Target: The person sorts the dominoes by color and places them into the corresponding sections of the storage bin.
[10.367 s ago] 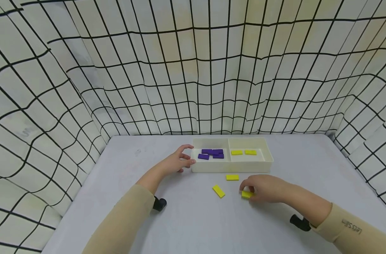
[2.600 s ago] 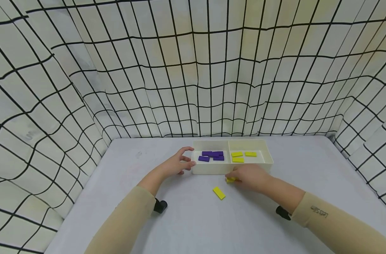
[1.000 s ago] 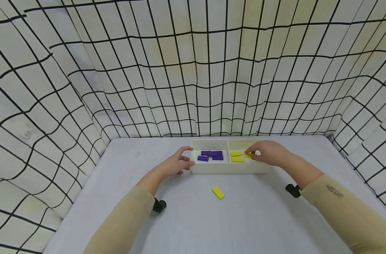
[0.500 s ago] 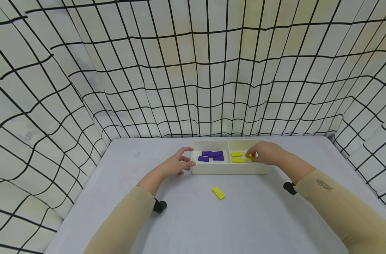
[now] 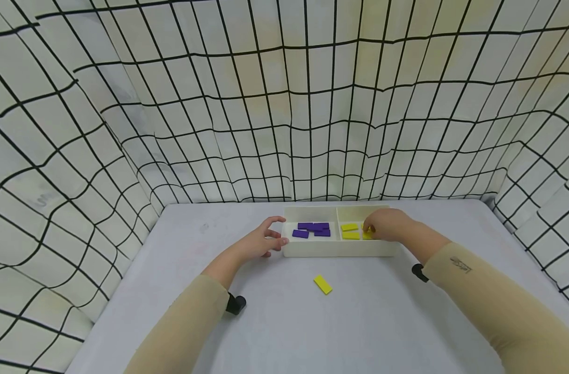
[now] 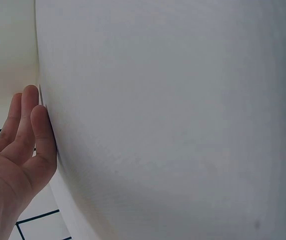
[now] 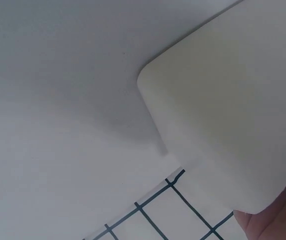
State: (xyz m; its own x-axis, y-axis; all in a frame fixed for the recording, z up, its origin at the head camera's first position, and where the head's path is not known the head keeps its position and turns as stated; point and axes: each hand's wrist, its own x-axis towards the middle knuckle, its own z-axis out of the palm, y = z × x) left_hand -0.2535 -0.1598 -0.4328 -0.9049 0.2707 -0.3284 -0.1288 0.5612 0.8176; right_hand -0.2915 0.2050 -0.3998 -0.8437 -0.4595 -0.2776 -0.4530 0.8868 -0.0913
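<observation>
A white two-compartment box (image 5: pixel 312 249) stands near the table's far edge. My left hand (image 5: pixel 256 241) rests at its left end, fingers spread and mostly straight, with fingertips right at the rim. In the right compartment, my right hand (image 5: pixel 391 225) pinches a yellow tile (image 5: pixel 367 235) low by the front wall; the hand partly hides it and another yellow tile behind. Two more yellow tiles (image 5: pixel 349 227) lie to the left of these. Several purple tiles (image 5: pixel 300 234) fill part of the left compartment. One yellow tile (image 5: pixel 322 284) lies slanted on the table in front.
The box sits on a white-covered table (image 5: pixel 284 332). White walls with black grid netting (image 5: pixel 307 104) rise behind and at both sides. Small black wrist cameras (image 5: pixel 236 304) hang under both sleeves.
Two yellow tiles have gone from the table into the right compartment. The right hand has moved from the tabletop into the box, latest slightly toward its front. The left hand stays put.
</observation>
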